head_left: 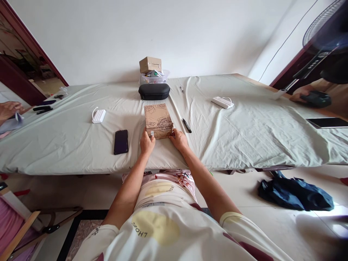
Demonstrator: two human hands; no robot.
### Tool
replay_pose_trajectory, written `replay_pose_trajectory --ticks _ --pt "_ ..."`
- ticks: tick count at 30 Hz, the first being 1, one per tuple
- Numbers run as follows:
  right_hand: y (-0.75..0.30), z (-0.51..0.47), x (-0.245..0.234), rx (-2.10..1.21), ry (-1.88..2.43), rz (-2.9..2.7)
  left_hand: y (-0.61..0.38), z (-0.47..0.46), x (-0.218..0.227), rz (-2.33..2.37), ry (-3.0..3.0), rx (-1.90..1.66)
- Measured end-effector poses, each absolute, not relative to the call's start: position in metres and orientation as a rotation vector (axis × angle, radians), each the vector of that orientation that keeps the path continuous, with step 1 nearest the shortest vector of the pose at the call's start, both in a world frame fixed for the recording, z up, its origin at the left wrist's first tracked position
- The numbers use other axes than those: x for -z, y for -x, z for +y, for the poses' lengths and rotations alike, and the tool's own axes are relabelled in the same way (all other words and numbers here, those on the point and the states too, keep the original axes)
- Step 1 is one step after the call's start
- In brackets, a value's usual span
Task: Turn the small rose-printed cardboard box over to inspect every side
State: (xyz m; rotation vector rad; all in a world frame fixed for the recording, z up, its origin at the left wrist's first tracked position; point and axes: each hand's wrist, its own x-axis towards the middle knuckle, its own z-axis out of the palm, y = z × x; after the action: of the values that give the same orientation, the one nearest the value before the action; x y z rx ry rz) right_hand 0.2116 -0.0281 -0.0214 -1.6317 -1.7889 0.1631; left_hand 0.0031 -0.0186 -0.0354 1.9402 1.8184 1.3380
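Observation:
A brown cardboard box (pixel 158 115) with black scribbled lines sits on the cloth-covered table in front of me. My left hand (pixel 147 142) grips its near left corner, the thumb by a small printed label (pixel 152 133). At the near right corner, my right hand (pixel 178 139) holds the box with bent fingers, some of them hidden by the box edge. Just right of the box lies a black marker (pixel 187 125). To the left of my left hand a dark smartphone (pixel 121 142) rests flat.
Behind the box are a black zip case (pixel 154 91) and a plastic bin (pixel 160 77) topped by a small carton (pixel 150 65). White power banks (pixel 99 116) lie on both sides. Other people's hands show at the left (pixel 11 110) and right edges. A fan (pixel 323 25) stands at right.

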Motion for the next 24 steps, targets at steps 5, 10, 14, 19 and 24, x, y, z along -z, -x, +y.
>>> replay_pose_trajectory --ticks 5,10,14,19,24 --pt "-0.213 -0.026 0.023 -0.185 1.65 -1.788 -0.004 -0.024 0.03 1.971 -2.043 -1.161" --pt "-0.21 -0.028 0.027 -0.158 1.504 -1.696 -0.004 -0.024 0.032 1.86 -2.019 -1.287" --pt "-0.202 -0.03 0.034 -0.05 1.472 -1.619 -0.007 -0.026 0.035 1.81 -2.067 -1.373" --pt "-0.2 -0.027 0.04 -0.042 1.451 -1.64 -0.01 -0.027 0.035 1.828 -1.989 -1.366" --pt "-0.204 -0.027 0.037 -0.094 1.396 -1.675 -0.007 -0.025 0.034 1.803 -1.921 -1.413"
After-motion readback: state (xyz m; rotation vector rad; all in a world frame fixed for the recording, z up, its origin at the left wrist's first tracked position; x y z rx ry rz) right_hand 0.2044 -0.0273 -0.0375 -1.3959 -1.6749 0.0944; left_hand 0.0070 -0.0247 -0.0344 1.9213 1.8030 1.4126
